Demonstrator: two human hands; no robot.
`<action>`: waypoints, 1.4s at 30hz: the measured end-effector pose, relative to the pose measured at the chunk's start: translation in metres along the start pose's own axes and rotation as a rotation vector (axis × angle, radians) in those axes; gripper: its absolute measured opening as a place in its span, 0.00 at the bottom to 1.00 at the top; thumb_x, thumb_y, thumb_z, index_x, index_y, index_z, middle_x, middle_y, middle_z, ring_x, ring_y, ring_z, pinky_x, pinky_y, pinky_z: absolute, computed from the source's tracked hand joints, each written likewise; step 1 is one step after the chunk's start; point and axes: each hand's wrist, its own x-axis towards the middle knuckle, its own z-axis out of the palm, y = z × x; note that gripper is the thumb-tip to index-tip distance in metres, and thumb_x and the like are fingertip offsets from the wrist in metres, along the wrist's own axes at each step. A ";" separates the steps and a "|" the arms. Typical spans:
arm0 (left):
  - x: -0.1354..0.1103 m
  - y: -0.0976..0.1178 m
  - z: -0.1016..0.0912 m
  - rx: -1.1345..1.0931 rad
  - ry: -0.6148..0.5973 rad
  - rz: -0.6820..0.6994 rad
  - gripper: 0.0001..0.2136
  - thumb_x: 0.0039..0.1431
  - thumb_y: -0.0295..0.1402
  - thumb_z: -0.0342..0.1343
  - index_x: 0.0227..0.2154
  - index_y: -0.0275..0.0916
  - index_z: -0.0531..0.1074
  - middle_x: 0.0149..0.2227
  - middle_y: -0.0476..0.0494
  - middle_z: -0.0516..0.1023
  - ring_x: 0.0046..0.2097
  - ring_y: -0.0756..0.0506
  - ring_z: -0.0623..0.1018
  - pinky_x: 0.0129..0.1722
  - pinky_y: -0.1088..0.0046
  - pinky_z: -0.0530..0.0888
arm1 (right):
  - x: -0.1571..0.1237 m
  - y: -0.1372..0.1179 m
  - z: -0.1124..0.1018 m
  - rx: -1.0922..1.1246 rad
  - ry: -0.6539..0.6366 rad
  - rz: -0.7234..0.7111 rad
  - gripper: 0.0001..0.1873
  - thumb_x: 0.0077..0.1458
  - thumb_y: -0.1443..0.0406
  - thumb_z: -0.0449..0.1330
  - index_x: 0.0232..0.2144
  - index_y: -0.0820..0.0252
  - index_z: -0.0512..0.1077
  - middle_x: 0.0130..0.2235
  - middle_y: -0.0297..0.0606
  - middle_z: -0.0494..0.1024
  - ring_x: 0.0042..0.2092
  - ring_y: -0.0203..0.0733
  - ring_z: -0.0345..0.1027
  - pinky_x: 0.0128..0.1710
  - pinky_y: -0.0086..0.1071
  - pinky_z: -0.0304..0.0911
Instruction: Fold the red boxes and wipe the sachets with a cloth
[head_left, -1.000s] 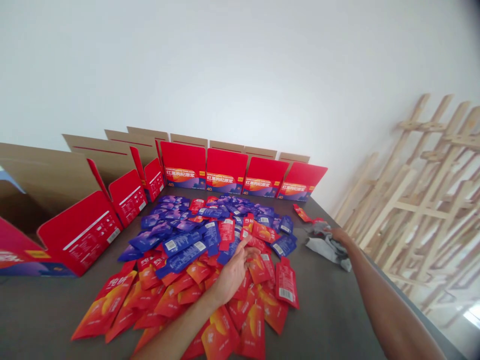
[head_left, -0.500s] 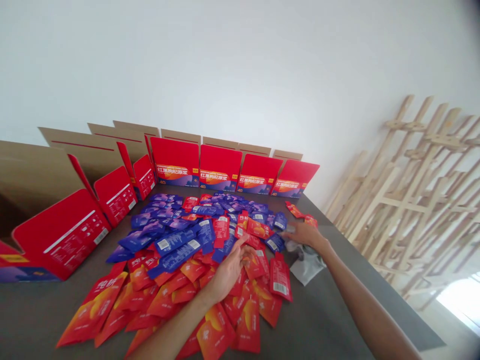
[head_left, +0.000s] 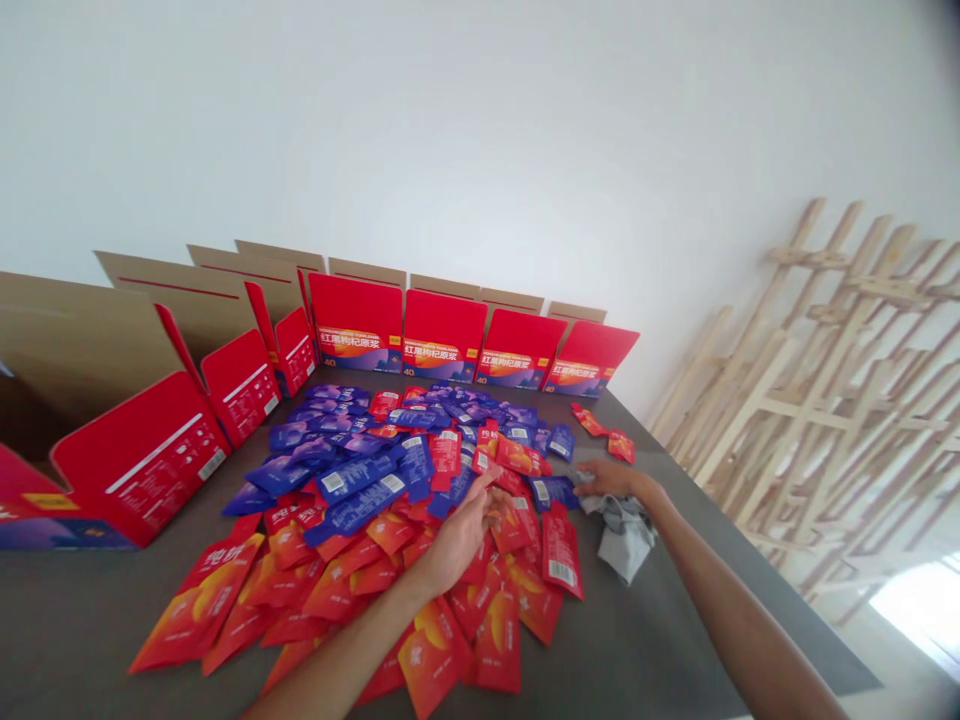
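My left hand (head_left: 463, 528) rests over the pile of red pouches (head_left: 442, 650), its fingers apart, the index finger stretched forward near a red pouch. No pouch is visibly gripped in it. My right hand (head_left: 616, 480) is closed on a crumpled grey cloth (head_left: 628, 548), which hangs below the palm onto the table. Just left of its fingertips lies a blue pouch (head_left: 553, 491) with a white barcode label. A red pouch (head_left: 561, 555) lies barcode up between the hands. More blue pouches (head_left: 360, 500) are heaped behind the red ones.
Open red cartons (head_left: 442, 325) line the back of the dark table (head_left: 637, 650); larger-looking ones (head_left: 157, 460) stand along the left. Two loose red pouches (head_left: 621, 446) lie near the right edge. Wooden racks (head_left: 817, 400) lean beyond it, against the white wall.
My right hand has shifted slightly right, and the grey cloth is bunched and hanging differently. The blue pouch beside its fingertips has turned a little. My left hand stays nearly in place.
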 end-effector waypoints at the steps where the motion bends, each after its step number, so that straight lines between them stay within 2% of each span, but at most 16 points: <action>1: -0.001 0.001 0.001 0.011 -0.002 0.001 0.23 0.65 0.43 0.61 0.61 0.41 0.72 0.43 0.42 0.80 0.47 0.44 0.76 0.49 0.69 0.67 | -0.003 -0.001 -0.001 0.020 -0.040 -0.021 0.12 0.54 0.57 0.68 0.37 0.59 0.81 0.38 0.39 0.85 0.40 0.47 0.79 0.42 0.33 0.72; 4: -0.002 0.002 0.003 0.032 -0.009 0.001 0.24 0.66 0.41 0.61 0.62 0.41 0.71 0.43 0.42 0.80 0.46 0.45 0.77 0.49 0.69 0.68 | -0.013 -0.004 -0.006 0.076 -0.081 -0.074 0.13 0.59 0.57 0.63 0.37 0.60 0.81 0.36 0.40 0.84 0.37 0.46 0.77 0.40 0.34 0.72; 7: -0.002 0.002 0.004 0.031 -0.006 -0.002 0.24 0.65 0.39 0.62 0.61 0.40 0.71 0.42 0.42 0.80 0.44 0.45 0.77 0.47 0.70 0.68 | -0.026 -0.011 -0.016 0.117 -0.013 -0.107 0.17 0.64 0.57 0.56 0.44 0.60 0.79 0.43 0.43 0.84 0.44 0.49 0.77 0.46 0.37 0.71; 13: 0.001 -0.001 0.001 -0.046 0.046 0.021 0.21 0.63 0.35 0.64 0.58 0.39 0.73 0.46 0.42 0.80 0.45 0.47 0.77 0.46 0.72 0.70 | -0.051 -0.036 -0.033 -0.041 0.436 -0.127 0.15 0.66 0.62 0.51 0.47 0.57 0.76 0.45 0.47 0.83 0.46 0.50 0.76 0.48 0.38 0.68; 16: 0.001 0.001 0.001 -0.137 -0.017 -0.058 0.21 0.66 0.40 0.62 0.58 0.41 0.71 0.50 0.39 0.80 0.48 0.44 0.79 0.49 0.65 0.74 | -0.053 -0.064 -0.026 -0.119 0.619 -0.412 0.17 0.61 0.68 0.52 0.48 0.57 0.76 0.42 0.45 0.83 0.43 0.49 0.76 0.46 0.38 0.68; 19: -0.003 0.005 0.001 -0.156 -0.227 -0.276 0.25 0.67 0.52 0.54 0.56 0.37 0.72 0.49 0.32 0.81 0.46 0.38 0.83 0.46 0.57 0.78 | -0.048 -0.103 -0.007 -0.152 0.710 -0.725 0.23 0.52 0.73 0.52 0.48 0.57 0.75 0.39 0.41 0.82 0.38 0.47 0.74 0.42 0.38 0.67; 21: -0.007 0.008 0.001 -0.106 -0.323 -0.352 0.23 0.67 0.51 0.55 0.53 0.36 0.73 0.43 0.32 0.83 0.37 0.39 0.85 0.36 0.62 0.80 | -0.044 -0.129 0.009 -0.133 0.730 -0.834 0.24 0.48 0.75 0.52 0.47 0.56 0.75 0.37 0.40 0.81 0.36 0.46 0.73 0.40 0.37 0.66; 23: -0.010 0.011 0.001 -0.073 -0.256 -0.324 0.16 0.66 0.41 0.61 0.51 0.38 0.73 0.37 0.39 0.83 0.29 0.44 0.83 0.29 0.70 0.78 | -0.040 -0.147 0.024 -0.071 0.761 -0.869 0.23 0.50 0.74 0.52 0.46 0.56 0.73 0.36 0.39 0.81 0.36 0.45 0.73 0.38 0.36 0.66; 25: -0.010 0.014 0.001 -0.084 -0.073 -0.259 0.16 0.63 0.32 0.64 0.52 0.39 0.72 0.36 0.42 0.84 0.28 0.46 0.82 0.26 0.74 0.77 | -0.037 -0.156 0.036 0.029 0.824 -0.807 0.18 0.55 0.72 0.54 0.47 0.56 0.72 0.36 0.38 0.80 0.35 0.44 0.73 0.38 0.35 0.67; 28: -0.006 0.016 0.003 -0.135 0.162 -0.202 0.15 0.61 0.27 0.63 0.51 0.38 0.73 0.41 0.41 0.84 0.32 0.45 0.83 0.26 0.72 0.78 | -0.031 -0.151 0.046 0.299 0.986 -0.488 0.16 0.63 0.64 0.55 0.53 0.56 0.69 0.38 0.39 0.80 0.34 0.44 0.73 0.38 0.34 0.69; 30: -0.002 0.015 0.005 -0.171 0.246 -0.179 0.10 0.62 0.26 0.62 0.47 0.35 0.75 0.41 0.39 0.84 0.34 0.44 0.84 0.31 0.69 0.80 | -0.027 -0.143 0.049 0.500 1.120 -0.268 0.21 0.65 0.60 0.52 0.59 0.56 0.65 0.42 0.42 0.79 0.40 0.47 0.75 0.43 0.37 0.70; 32: 0.001 0.012 0.005 -0.200 0.282 -0.148 0.07 0.65 0.29 0.60 0.44 0.33 0.77 0.39 0.39 0.84 0.36 0.44 0.84 0.37 0.67 0.81 | -0.025 -0.139 0.051 0.618 1.209 -0.181 0.26 0.64 0.60 0.50 0.63 0.56 0.61 0.46 0.44 0.78 0.48 0.49 0.74 0.50 0.41 0.70; 34: 0.002 0.008 0.005 -0.214 0.252 -0.126 0.10 0.68 0.35 0.59 0.44 0.33 0.78 0.38 0.39 0.84 0.38 0.44 0.84 0.41 0.67 0.80 | -0.026 -0.144 0.055 0.630 1.207 -0.236 0.27 0.62 0.61 0.52 0.64 0.54 0.60 0.47 0.43 0.77 0.49 0.49 0.73 0.51 0.42 0.70; 36: 0.003 0.003 0.004 -0.225 0.198 -0.115 0.14 0.68 0.41 0.59 0.45 0.34 0.78 0.38 0.40 0.84 0.39 0.44 0.83 0.44 0.67 0.80 | -0.029 -0.160 0.062 0.537 1.104 -0.402 0.25 0.61 0.64 0.56 0.60 0.54 0.64 0.46 0.42 0.77 0.47 0.48 0.73 0.49 0.41 0.71; 39: 0.000 -0.002 -0.003 -0.269 0.209 -0.066 0.09 0.69 0.38 0.58 0.40 0.39 0.79 0.35 0.47 0.83 0.38 0.47 0.82 0.43 0.72 0.78 | -0.036 -0.191 0.075 0.249 0.861 -0.688 0.22 0.59 0.69 0.58 0.55 0.53 0.70 0.48 0.44 0.77 0.50 0.50 0.73 0.50 0.42 0.70; 42: -0.002 0.002 -0.011 -0.302 0.234 -0.073 0.14 0.71 0.40 0.55 0.34 0.37 0.78 0.31 0.48 0.80 0.33 0.49 0.80 0.38 0.76 0.78 | -0.040 -0.210 0.085 0.045 0.752 -0.835 0.20 0.58 0.69 0.59 0.53 0.54 0.72 0.48 0.45 0.78 0.48 0.50 0.73 0.49 0.42 0.70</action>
